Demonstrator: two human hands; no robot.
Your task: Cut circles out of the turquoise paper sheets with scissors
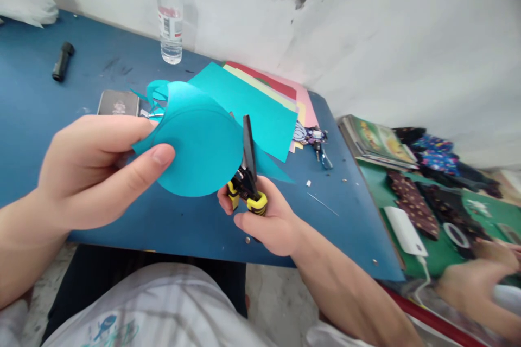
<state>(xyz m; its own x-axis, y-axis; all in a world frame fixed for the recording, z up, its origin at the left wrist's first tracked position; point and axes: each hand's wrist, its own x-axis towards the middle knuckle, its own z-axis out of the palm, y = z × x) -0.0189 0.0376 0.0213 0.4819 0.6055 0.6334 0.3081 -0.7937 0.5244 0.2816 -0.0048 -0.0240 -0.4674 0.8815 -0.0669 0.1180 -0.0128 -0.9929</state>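
My left hand (101,168) is closed on the left side of a turquoise paper piece (199,146), thumb on its face. The piece has a rounded lower edge with a drawn curved line near the top. Thin curled turquoise strips (158,92) hang at its upper left. My right hand (264,217) grips black scissors (248,168) with yellow-edged handles, the blades pointing up at the paper's right edge. A pointed flap of paper (271,167) extends to the right behind the blades.
Coloured paper sheets (260,108) lie behind my hands on the blue table (163,233). A water bottle (171,27), a black flashlight-like tube (63,62) and a keychain (315,135) are around them. At right, another person's hand (480,276) is beside a white power bank (405,230).
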